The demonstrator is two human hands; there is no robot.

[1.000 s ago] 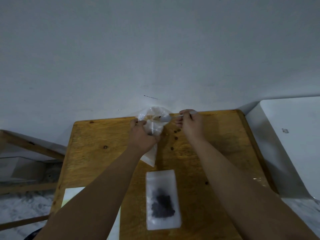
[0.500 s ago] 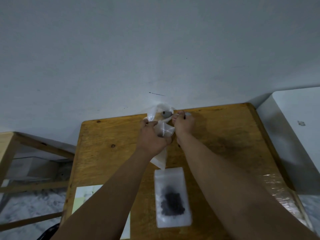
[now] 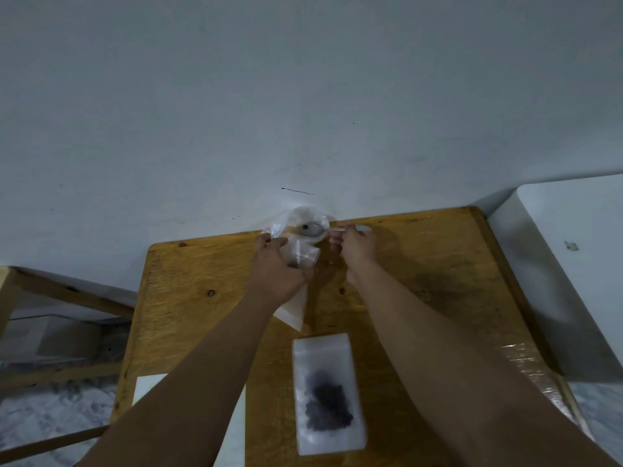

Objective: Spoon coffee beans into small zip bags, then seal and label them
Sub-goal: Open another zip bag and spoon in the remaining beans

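At the far edge of the wooden table (image 3: 188, 298), my left hand (image 3: 276, 267) grips a clear plastic bag (image 3: 300, 254) and holds its mouth open. My right hand (image 3: 355, 246) pinches the handle of a white spoon (image 3: 313, 229), whose bowl sits over the bag's mouth with a dark bean in it. A small bag's corner (image 3: 293, 311) sticks out below my left hand. Nearer to me lies a small zip bag (image 3: 328, 392) flat on the table, with a dark heap of coffee beans inside.
A few loose beans (image 3: 342, 291) lie on the wood near my right wrist. A white sheet (image 3: 148, 385) lies at the table's left front. A white surface (image 3: 573, 251) stands to the right, a wooden frame (image 3: 67, 294) to the left, and a wall behind.
The spoon's bowl has stayed over the bag's mouth, and my right hand has shifted a little to the right, away from my left hand. The view has shifted slightly.
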